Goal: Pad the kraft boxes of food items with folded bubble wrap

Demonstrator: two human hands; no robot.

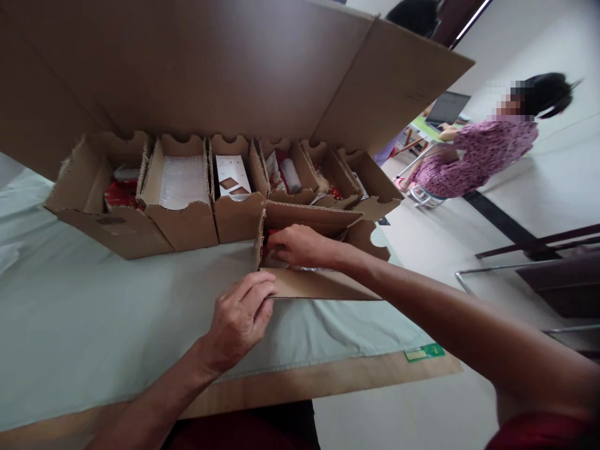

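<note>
An open cardboard bin (323,284) lies in front of me on the cloth-covered table. My left hand (241,312) pinches the near corner of its wall, fingers over the edge and thumb below. Inside the bin is my right hand (300,245), its fingers curled down by a red item (272,236). Whether those fingers hold anything is hidden. Some clear plastic shows under the right wrist.
Behind stands a row of cardboard bins (187,228) holding a bubble-wrapped item (184,181), a white box (232,172) and packets. A large cardboard panel (210,69) rises behind them. A seated person (487,150) is at a laptop (447,107) on the right.
</note>
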